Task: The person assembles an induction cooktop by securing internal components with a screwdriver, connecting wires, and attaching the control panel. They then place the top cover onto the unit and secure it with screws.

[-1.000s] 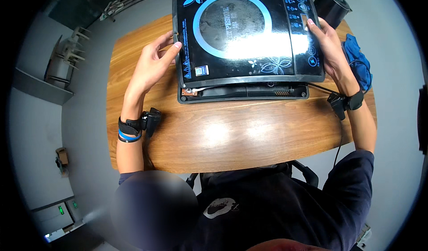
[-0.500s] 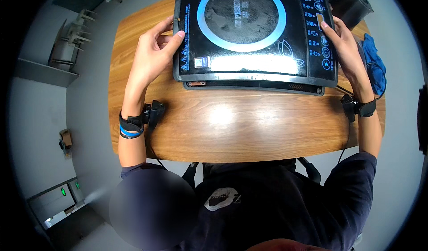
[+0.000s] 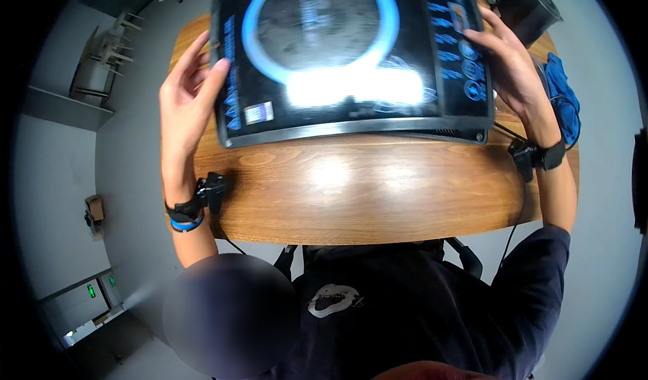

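The black glass top of an induction cooktop, with a blue ring and a column of touch symbols, is held up over the table between my two hands. My left hand grips its left edge, thumb on the upper face and fingers at the side, partly hidden. At the right edge, my right hand holds it with the thumb over the symbols. Beneath the top lies the cooktop's dark lower housing, of which only the front right corner shows. The top is tilted and shifted left of this housing.
A wooden table with a curved front edge lies under everything. At the back right stands a black kettle, with a blue cloth nearer on the right. A black cord runs beside the housing. Each wrist wears a strapped black device with a cable.
Both hands have moved the cooktop top to the left and raised its right side less than its left; it sits askew over the housing now. My left arm has swung outward.
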`<state>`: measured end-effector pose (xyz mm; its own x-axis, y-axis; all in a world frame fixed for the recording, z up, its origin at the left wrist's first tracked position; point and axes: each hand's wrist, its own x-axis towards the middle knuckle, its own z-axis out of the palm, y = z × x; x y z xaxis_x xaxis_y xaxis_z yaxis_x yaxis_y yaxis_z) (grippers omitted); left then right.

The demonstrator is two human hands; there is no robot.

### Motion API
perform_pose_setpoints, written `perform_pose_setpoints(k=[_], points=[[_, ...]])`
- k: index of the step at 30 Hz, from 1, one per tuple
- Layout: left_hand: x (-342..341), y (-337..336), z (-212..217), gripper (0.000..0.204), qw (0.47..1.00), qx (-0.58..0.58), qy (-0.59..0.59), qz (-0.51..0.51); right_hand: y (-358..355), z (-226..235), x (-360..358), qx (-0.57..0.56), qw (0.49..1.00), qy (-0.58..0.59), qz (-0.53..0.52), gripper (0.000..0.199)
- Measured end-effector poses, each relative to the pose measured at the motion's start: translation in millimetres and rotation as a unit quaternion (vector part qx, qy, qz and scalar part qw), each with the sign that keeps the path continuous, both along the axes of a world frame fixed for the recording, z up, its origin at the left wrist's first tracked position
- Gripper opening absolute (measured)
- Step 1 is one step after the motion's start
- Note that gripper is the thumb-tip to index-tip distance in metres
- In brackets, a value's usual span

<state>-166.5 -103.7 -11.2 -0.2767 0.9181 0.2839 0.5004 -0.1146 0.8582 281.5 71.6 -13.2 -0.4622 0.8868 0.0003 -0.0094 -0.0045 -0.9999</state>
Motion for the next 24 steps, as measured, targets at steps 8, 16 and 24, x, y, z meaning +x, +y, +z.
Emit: perform_pose_setpoints(k=[8,16,24], points=[[-56.9,-108.0,-15.2,0.083,0.991,-0.087,0.025,0.1,25.1,24.9,-144.5,-0.088,0.943,0.034,0.318,0.072],[-83.9,-167.3,-40.6,0.076,0.969,-0.193,0.039,0.146,63.8,-16.9,-270.5,-0.06,0.941,-0.138,0.303,0.05],[-57.6,-159.5,-46.9,0.119,0.953,-0.236,0.175,0.081,57.4,-0.6,-302.9,-0.041,0.937,-0.045,0.345,0.023]])
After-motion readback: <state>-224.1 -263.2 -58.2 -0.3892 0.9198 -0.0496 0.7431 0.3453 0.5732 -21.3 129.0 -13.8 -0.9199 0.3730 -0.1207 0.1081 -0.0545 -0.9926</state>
